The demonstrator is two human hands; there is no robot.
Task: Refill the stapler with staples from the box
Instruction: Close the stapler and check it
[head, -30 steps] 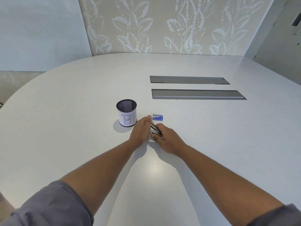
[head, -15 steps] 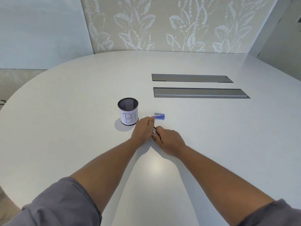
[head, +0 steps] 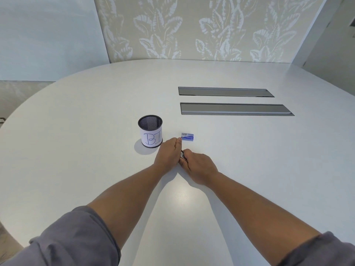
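Observation:
The stapler (head: pixel 182 155) is a dark and silver strip, almost wholly hidden between my two hands on the white table (head: pixel 249 160). My left hand (head: pixel 168 153) lies along its left side and my right hand (head: pixel 197 167) covers it from the right; both press on it. Just beyond my left fingertips lies the small blue staple box (head: pixel 187 136), flat on the table. Whether the stapler's top is up or down I cannot tell.
A black mesh pen cup (head: pixel 150 131) with a white label reading "BI" stands left of the box. Two grey cable-hatch lids (head: pixel 235 109) are set flush into the table farther back. A leaf-patterned wall panel rises behind the table.
My hands have drawn together over the stapler. A second ago its silver parts showed between them; now only a thin dark sliver shows. The staple box has not moved.

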